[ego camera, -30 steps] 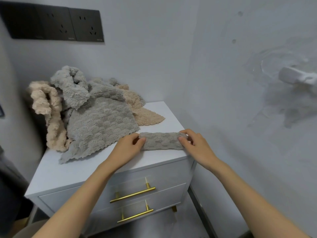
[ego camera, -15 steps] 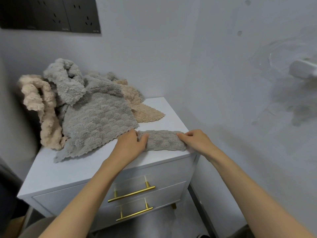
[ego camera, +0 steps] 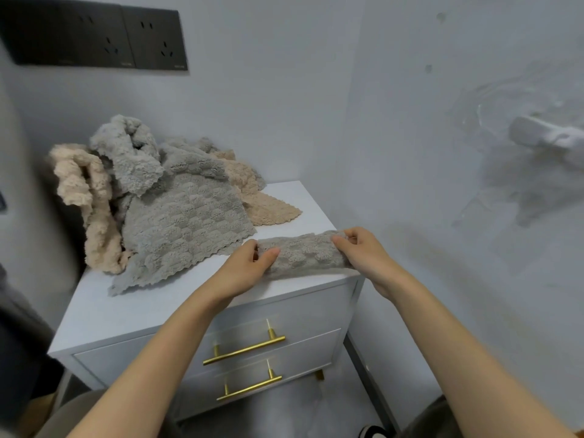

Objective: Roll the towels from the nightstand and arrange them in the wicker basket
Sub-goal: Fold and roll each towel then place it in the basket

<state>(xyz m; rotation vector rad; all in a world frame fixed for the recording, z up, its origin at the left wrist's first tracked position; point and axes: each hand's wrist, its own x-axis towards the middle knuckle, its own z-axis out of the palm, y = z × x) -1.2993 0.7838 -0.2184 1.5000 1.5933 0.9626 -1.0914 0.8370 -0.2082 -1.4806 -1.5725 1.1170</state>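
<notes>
The left hand (ego camera: pixel 249 263) and right hand (ego camera: pixel 363 251) have curled in tighter on the grey towel roll (ego camera: pixel 303 251) than a second ago.
Each hand now wraps fingers and thumb round one end of the roll, which lies along the front right edge of the nightstand (ego camera: pixel 142 311). From where I stand the job looks barely begun. One roll is about finished, while the loose heap of towels (ego camera: pixel 183 222), grey and beige, sits unrolled at the back left. I see no wicker basket, so nothing appears arranged yet.
</notes>
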